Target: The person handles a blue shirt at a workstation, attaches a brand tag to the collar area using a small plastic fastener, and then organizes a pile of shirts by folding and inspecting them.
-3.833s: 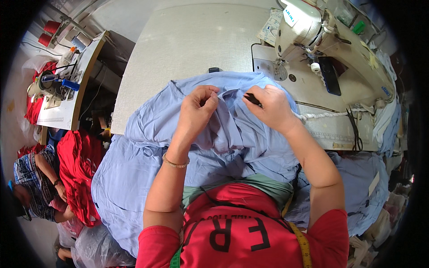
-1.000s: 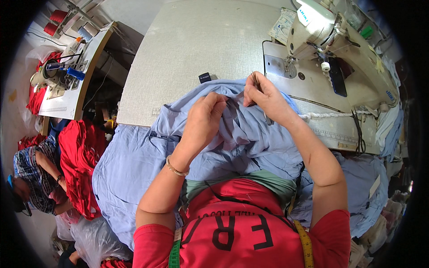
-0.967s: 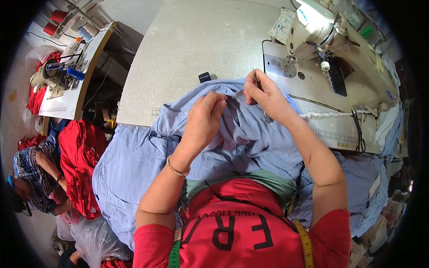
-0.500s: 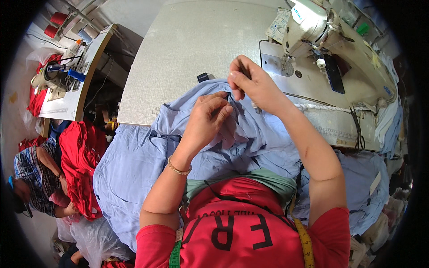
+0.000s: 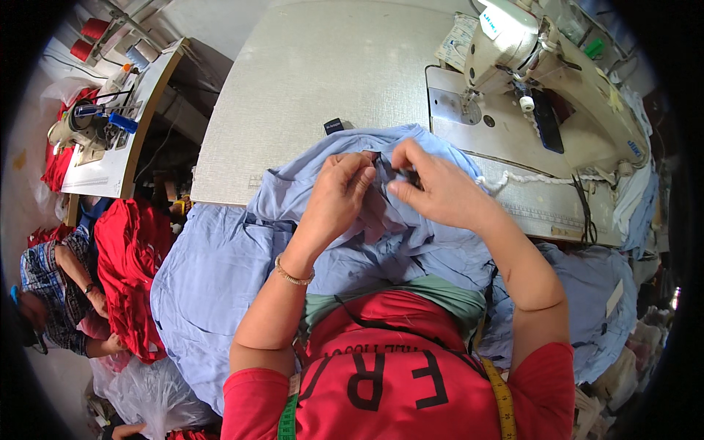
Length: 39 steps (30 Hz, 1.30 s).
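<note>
Left hand pinching, right hand holding a small dark object, both over the crumpled pale-blue cloth garment.
From here: left hand (image 5: 339, 189) has its grip pinched on the pale-blue cloth garment (image 5: 429, 246), which drapes over the near edge of the pale speckled table (image 5: 308, 81) and down onto the lap. Right hand (image 5: 446, 189) is just beside it, thumb and forefinger apart; its grip holds a small dark object (image 5: 412, 177), mostly hidden, type unclear. Small dark rectangular tag (image 5: 334, 126) at the garment's far edge. Cream metal sewing machine (image 5: 506, 62) on the table, beyond the right hand.
</note>
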Each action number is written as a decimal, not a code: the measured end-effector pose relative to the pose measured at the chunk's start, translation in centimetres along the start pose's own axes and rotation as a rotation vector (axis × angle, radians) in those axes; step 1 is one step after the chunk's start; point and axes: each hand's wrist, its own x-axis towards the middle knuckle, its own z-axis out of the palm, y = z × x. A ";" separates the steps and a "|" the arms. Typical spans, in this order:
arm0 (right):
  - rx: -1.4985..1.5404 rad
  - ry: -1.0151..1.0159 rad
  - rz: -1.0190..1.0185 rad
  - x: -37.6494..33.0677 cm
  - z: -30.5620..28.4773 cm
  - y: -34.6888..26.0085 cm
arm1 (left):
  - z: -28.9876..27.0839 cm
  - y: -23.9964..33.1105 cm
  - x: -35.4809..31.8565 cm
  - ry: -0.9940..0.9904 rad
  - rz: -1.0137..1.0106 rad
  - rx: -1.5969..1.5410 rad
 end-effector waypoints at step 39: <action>-0.717 0.538 0.437 -4.6 -6.8 10.7 | 0.3 -0.5 0.6 0.056 -0.094 -0.219</action>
